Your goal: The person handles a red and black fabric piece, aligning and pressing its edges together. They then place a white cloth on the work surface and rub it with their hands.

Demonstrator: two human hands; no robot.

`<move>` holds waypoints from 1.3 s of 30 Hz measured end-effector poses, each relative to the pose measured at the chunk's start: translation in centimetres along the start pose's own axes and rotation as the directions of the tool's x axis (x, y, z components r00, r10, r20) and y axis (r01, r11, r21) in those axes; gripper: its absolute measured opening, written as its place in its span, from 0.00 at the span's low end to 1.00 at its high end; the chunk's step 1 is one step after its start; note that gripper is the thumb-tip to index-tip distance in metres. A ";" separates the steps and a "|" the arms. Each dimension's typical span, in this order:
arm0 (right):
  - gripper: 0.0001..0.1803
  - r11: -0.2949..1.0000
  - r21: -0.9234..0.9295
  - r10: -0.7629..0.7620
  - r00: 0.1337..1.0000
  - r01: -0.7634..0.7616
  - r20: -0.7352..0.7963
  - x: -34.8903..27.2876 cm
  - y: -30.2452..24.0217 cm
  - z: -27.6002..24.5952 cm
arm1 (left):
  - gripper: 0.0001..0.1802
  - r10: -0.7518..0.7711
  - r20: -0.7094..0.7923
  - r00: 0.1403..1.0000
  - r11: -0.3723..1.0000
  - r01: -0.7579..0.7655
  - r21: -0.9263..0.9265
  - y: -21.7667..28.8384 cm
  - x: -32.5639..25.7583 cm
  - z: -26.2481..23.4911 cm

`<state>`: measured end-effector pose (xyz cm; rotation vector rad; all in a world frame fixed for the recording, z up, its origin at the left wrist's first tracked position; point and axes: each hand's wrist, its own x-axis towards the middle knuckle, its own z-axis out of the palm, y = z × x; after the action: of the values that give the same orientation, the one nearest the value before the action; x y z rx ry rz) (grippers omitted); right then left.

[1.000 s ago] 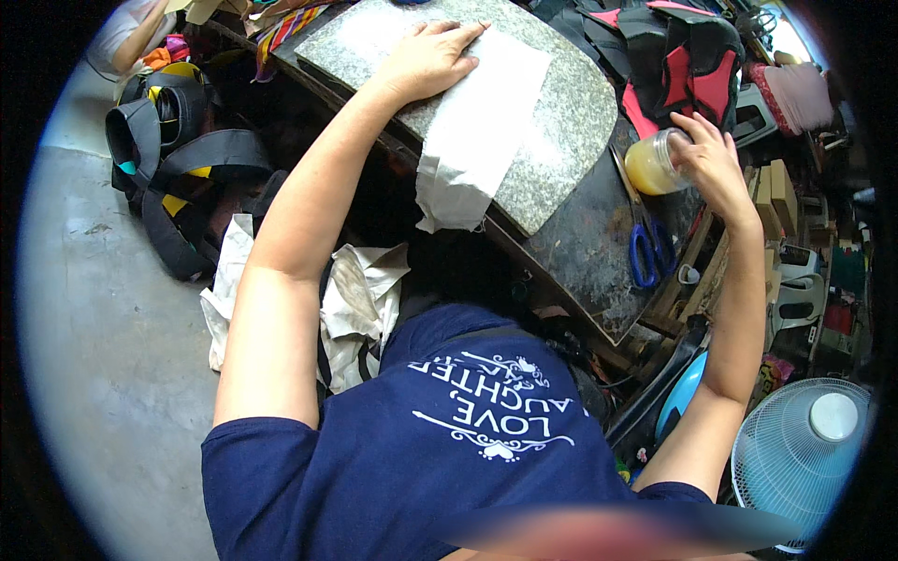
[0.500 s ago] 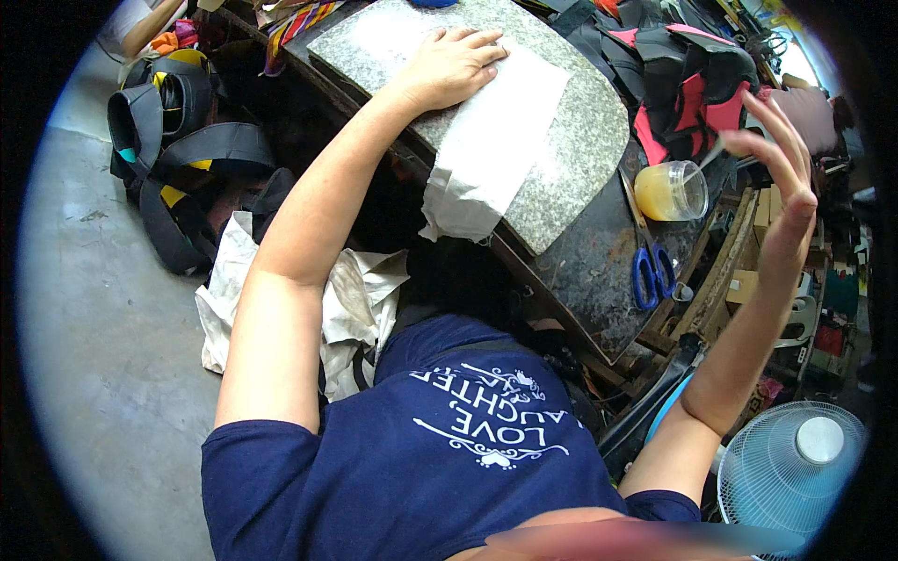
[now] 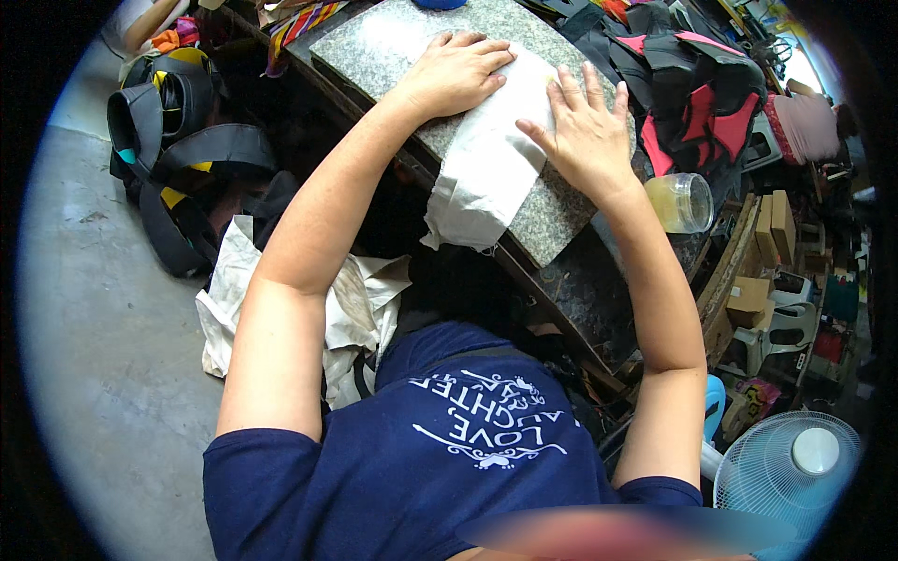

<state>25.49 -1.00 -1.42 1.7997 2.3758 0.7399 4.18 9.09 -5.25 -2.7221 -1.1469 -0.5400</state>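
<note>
I see both hands pressed flat on a white sheet (image 3: 491, 154) that lies across a grey speckled stone slab (image 3: 393, 42) in the upper middle of the frame. My left hand (image 3: 456, 73) rests palm down on the sheet's upper left part, fingers close together and holding nothing. My right hand (image 3: 585, 131) lies palm down on the sheet's right side, fingers (image 3: 591, 86) spread apart, also holding nothing. The sheet's lower end hangs over the slab's near edge, toward the middle of the frame. The slab sits on a dark surface (image 3: 580, 290) that runs down to the right. Just right of the right wrist stands a clear jar (image 3: 681, 202) with yellowish liquid. Red and black straps (image 3: 697, 93) pile up at the upper right. Black and yellow straps (image 3: 173, 140) lie at the upper left, above the grey floor (image 3: 103, 355). Crumpled white cloth (image 3: 351, 309) lies on the floor beside my left arm. A white fan (image 3: 790, 463) shows at the lower right.
</note>
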 end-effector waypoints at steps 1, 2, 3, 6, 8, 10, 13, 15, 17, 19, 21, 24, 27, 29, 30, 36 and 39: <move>0.49 0.997 0.059 -0.056 0.998 0.056 -0.009 -0.1 -0.1 -0.1 | 0.26 -0.007 -0.008 1.000 1.000 0.007 0.007 0.0 0.0 0.1; 0.49 1.000 0.007 -0.011 1.000 0.011 -0.025 0.1 0.0 0.2 | 0.26 0.000 -0.041 0.999 1.000 0.001 0.012 0.0 0.0 0.3; 0.49 1.000 0.030 -0.008 0.997 0.011 -0.080 0.6 0.3 0.6 | 0.26 0.008 -0.064 0.998 1.000 -0.006 0.026 0.0 0.0 0.4; 0.44 0.999 -0.043 0.003 1.000 -0.003 -0.007 2.6 1.7 2.7 | 0.27 0.010 -0.077 0.997 1.000 -0.011 -0.010 -0.1 0.0 0.8; 0.37 0.998 -0.064 -0.027 1.000 0.027 0.003 3.2 2.3 3.7 | 0.25 0.009 -0.058 0.998 1.000 -0.007 0.024 -0.1 0.2 1.1; 0.34 0.996 -0.027 -0.083 0.996 0.082 -0.037 2.9 2.5 3.8 | 0.28 0.013 -0.080 0.997 1.000 -0.012 0.013 -0.3 0.4 1.1; 0.32 0.985 0.022 -0.170 0.985 0.170 -0.008 1.0 1.9 2.6 | 0.25 0.031 0.062 0.998 0.980 -0.018 -0.197 -0.8 0.2 0.8; 0.32 0.966 0.046 -0.252 0.967 0.254 -0.044 0.0 0.9 1.5 | 0.24 0.036 0.042 0.998 0.985 -0.028 -0.168 -0.8 -0.1 0.5; 0.32 0.946 0.114 -0.299 0.952 0.304 -0.057 -1.4 0.1 0.3 | 0.24 0.057 0.027 0.998 0.987 -0.052 -0.150 -0.7 -0.1 0.2; 0.34 0.912 0.201 -0.347 0.934 0.357 -0.088 -2.8 -1.1 -0.9 | 0.24 0.051 0.042 0.998 0.986 -0.044 -0.159 -0.6 -0.1 -0.2; 0.36 0.882 0.248 -0.379 0.915 0.402 -0.137 -4.5 -2.2 -2.2 | 0.24 0.045 0.044 0.998 0.985 -0.037 -0.171 -0.4 0.0 -0.5; 0.36 0.849 0.361 -0.374 0.922 0.385 -0.104 -7.1 -3.4 -4.4 | 0.24 0.076 0.029 0.997 0.990 -0.072 -0.119 -0.2 0.0 -0.6; 0.30 0.757 0.575 -0.352 0.935 0.312 -0.043 -8.8 -3.0 -6.2 | 0.24 0.073 -0.023 0.997 0.996 -0.074 -0.053 0.2 0.0 -0.3; 0.28 0.616 0.753 -0.406 0.913 0.232 0.050 -9.2 -1.3 -6.9 | 0.25 0.060 0.005 0.998 0.995 -0.059 -0.084 0.4 0.3 0.0; 0.26 0.614 0.727 -0.439 0.898 0.308 -0.009 -8.7 -0.3 -6.8 | 0.25 0.056 0.019 0.998 0.994 -0.054 -0.100 0.5 0.5 0.1; 0.28 0.320 0.946 0.103 0.995 -0.046 0.014 -4.0 5.0 -5.0 | 0.27 0.069 -0.046 0.997 0.995 -0.072 -0.069 2.7 3.0 1.2; 0.23 0.364 0.929 0.250 0.968 -0.068 -0.027 -2.5 5.5 -4.6 | 0.27 0.074 0.114 0.991 0.982 -0.053 -0.180 4.8 3.5 1.8</move>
<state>29.64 -3.77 4.39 2.3637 3.0421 -0.7670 10.35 8.57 -5.48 -2.9692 -1.0814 -0.4970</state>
